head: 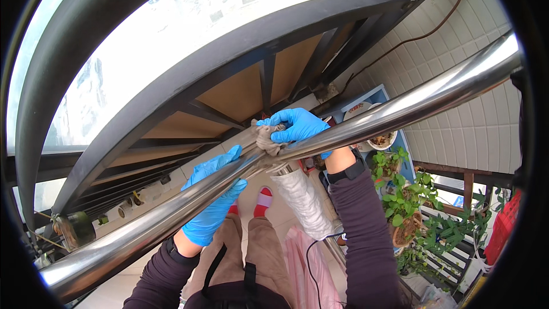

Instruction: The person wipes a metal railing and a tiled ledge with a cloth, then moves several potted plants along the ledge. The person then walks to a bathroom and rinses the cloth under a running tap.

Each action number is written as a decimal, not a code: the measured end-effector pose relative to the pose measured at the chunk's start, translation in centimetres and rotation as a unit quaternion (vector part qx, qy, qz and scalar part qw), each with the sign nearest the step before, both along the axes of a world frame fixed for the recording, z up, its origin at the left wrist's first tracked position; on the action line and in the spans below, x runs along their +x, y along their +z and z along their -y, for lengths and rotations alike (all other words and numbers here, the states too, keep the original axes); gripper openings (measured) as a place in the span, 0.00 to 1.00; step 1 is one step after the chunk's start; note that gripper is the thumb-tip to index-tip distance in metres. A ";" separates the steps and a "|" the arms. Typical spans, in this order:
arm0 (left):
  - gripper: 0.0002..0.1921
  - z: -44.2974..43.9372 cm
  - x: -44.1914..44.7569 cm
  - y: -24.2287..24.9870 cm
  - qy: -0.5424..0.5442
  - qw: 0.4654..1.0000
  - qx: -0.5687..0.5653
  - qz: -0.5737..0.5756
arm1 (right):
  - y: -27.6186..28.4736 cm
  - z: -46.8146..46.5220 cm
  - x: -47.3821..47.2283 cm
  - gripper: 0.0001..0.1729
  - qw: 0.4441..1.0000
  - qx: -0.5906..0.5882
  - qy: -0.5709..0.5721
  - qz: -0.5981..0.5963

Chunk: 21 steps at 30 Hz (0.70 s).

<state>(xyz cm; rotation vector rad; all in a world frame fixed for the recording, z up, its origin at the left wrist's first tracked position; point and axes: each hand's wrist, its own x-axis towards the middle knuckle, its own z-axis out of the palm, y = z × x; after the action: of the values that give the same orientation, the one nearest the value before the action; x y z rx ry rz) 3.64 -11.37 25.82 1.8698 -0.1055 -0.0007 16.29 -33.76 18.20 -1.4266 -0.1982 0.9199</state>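
Note:
A shiny metal pole crosses the view from lower left to upper right. My left hand, in a blue glove, grips the pole left of centre, its fingers on one side and its thumb on the other. Right of it, my right hand, also blue-gloved, holds a crumpled grey-brown cloth against the pole. Part of the right palm is hidden behind the pole. Beneath the pole, a post wrapped in white material stands between my forearms.
A dark metal railing curves beyond the pole. Potted plants and a blue shelf stand at right, near a white tiled wall. Pink striped fabric hangs below. A black cable runs over it. A dark jar is at left.

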 end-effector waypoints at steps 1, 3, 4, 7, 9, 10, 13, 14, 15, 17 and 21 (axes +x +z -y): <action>0.20 0.0 0.0 0.0 -0.003 1.000 0.005 0.003 | -0.5 0.2 0.0 0.17 0.999 -0.037 -0.018 -0.009; 0.20 0.1 0.0 0.1 0.000 1.000 -0.025 0.004 | -1.5 0.4 -0.1 0.19 0.998 -0.038 -0.045 0.004; 0.20 0.1 0.0 0.1 0.000 1.000 -0.010 0.007 | -1.9 0.4 -0.1 0.20 0.997 -0.050 -0.052 -0.007; 0.20 0.1 0.0 0.2 0.000 1.000 0.017 0.009 | -2.6 0.6 -0.5 0.20 0.972 -0.214 -0.092 0.023; 0.20 0.1 0.1 0.2 0.004 0.999 0.037 0.004 | -2.5 0.5 -0.7 0.19 0.980 -0.166 -0.092 0.053; 0.20 0.1 0.0 0.3 0.001 0.999 0.038 0.010 | -2.2 0.5 -0.9 0.19 0.987 -0.122 -0.092 0.051; 0.20 0.2 0.1 0.3 0.005 1.000 0.013 0.009 | -1.3 0.0 -1.0 0.18 0.998 -0.007 -0.054 0.036; 0.20 0.2 0.1 0.3 0.001 1.000 0.013 0.007 | -1.1 -0.2 -1.1 0.18 0.998 0.027 -0.057 0.014; 0.20 0.2 0.1 0.3 0.003 1.000 -0.005 -0.001 | -0.9 -0.4 -1.2 0.17 0.995 0.084 -0.052 0.000; 0.20 0.2 0.0 0.2 0.004 1.000 0.012 0.008 | -0.9 -0.6 -1.3 0.16 0.996 0.047 -0.079 0.011; 0.21 0.2 -0.1 -0.2 0.012 1.000 0.006 0.008 | -2.5 -0.4 -1.2 0.18 0.988 -0.075 -0.121 0.060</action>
<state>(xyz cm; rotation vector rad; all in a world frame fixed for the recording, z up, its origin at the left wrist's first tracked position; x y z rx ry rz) 3.56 -11.55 25.61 1.8830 -0.0934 0.0298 15.07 -33.39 15.75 -1.6079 -0.0442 0.6617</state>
